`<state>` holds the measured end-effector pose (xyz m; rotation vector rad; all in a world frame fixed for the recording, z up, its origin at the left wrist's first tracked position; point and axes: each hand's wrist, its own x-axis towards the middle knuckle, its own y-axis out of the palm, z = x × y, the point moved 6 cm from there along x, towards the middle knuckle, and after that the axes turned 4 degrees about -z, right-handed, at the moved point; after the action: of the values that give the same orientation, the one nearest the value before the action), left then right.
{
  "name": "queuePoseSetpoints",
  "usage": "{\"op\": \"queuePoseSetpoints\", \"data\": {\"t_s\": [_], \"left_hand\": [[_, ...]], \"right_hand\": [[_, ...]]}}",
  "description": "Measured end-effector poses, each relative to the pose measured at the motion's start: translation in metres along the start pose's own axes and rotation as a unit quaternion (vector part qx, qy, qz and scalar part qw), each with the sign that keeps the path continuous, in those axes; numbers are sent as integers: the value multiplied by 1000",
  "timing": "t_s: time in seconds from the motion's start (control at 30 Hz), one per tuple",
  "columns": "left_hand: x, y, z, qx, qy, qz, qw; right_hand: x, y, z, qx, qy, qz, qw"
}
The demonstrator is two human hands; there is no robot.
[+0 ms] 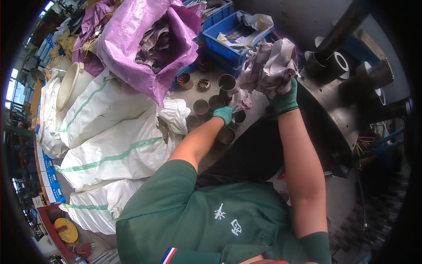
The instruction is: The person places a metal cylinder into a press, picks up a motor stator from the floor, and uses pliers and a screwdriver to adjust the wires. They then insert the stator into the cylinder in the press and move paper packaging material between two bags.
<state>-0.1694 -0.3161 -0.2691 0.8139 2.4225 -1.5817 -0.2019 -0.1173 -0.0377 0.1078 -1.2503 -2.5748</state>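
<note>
A large bundle of crumpled grey-brown paper (271,66) is gripped in my right hand (286,99), which wears a green glove and holds it from the near side. My left hand (224,114), gloved the same way, has its fingers closed on a smaller crumpled piece of paper (241,99) just below the bundle. Whether the two pieces are joined is hard to see. Under and around my left hand stand several open metal cylinders (201,107), some partly hidden by the hand and paper. A ring-shaped copper-wound part (203,84) lies near them.
A purple woven sack (127,48), its mouth open on crumpled paper, leans at the upper left. Full white sacks (110,156) with green stripes lie along the left. A blue crate (220,33) with wrappings stands beyond the paper. Dark machine parts (325,66) stand at right.
</note>
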Motion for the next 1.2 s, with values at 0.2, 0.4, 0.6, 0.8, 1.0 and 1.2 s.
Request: {"op": "queuePoseSetpoints", "data": {"t_s": [0.2,0.4,0.6,0.8,1.0,1.2], "left_hand": [[9,-12,27,-341,-34,-204,917],[-50,-127,-84,-883,132,-7,450],[-121,-215,-101,-782,234,-46,575],[-173,-274,-87,-501,112,-226,828],[-258,-395,-97,-334,292,-431,786],[-246,-513,35,-390,80,-435,807]], "right_hand": [[15,3,-15,19,-11,67,998],[16,-1,-10,293,106,-2,950],[25,51,-47,-95,95,-49,990],[41,83,-71,-202,11,-5,979],[41,153,-77,-232,-95,164,954],[66,153,-109,-155,71,-128,977]]}}
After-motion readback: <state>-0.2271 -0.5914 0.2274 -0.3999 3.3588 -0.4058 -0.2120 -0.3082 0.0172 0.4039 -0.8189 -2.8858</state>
